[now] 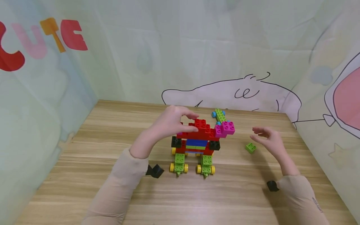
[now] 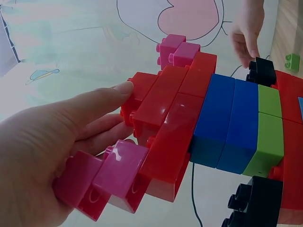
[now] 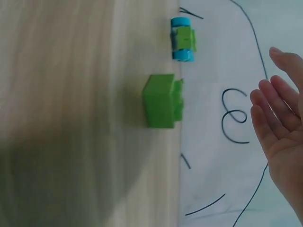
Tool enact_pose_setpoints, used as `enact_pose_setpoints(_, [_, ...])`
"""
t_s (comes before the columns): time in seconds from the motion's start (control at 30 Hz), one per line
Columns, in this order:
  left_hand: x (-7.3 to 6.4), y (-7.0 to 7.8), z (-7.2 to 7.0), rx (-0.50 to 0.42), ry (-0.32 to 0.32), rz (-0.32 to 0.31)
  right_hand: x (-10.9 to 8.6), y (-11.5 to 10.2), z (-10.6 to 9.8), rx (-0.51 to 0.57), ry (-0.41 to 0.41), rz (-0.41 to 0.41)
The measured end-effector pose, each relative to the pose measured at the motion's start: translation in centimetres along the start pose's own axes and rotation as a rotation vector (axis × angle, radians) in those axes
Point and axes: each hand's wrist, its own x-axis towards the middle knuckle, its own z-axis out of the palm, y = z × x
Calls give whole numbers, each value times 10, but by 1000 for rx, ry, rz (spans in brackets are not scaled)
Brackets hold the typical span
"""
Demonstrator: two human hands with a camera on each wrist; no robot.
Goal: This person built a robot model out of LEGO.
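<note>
A brick-built model stands on wheeled bases, with a red top section (image 1: 194, 133), blue and green bricks in its middle and pink bricks (image 1: 228, 127) at its upper right. My left hand (image 1: 171, 122) pinches the stepped red bricks (image 2: 158, 99) at its top between thumb and fingers; in the left wrist view other pink bricks (image 2: 120, 165) lie close by the palm. Off to the right, my right hand (image 1: 268, 140) hovers above the table with fingers loosely bent and nothing in them. Just left of that hand, a small green brick (image 1: 251, 147) lies on the wood.
Behind the model sits a green wheeled base (image 1: 220, 115) with blue wheels. Black wrist-worn pieces (image 1: 155, 171) show beside both sleeves. A printed cloth backdrop (image 1: 180, 56) rises along the back and sides of the wooden table (image 1: 197, 200).
</note>
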Motion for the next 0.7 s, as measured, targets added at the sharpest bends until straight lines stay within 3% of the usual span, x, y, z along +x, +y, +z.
enact_pose_setpoints(0.27, [0, 2, -1, -18, -7, -14, -4, 23, 1, 19, -82, 12])
enact_pose_setpoints(0.47, [0, 0, 0, -20, -2, -9, -8, 28, 0, 10, -189, 66])
enact_pose_setpoints(0.7, [-1, 0, 0, -25, 1, -12, -11, 33, 1, -15, -242, 94])
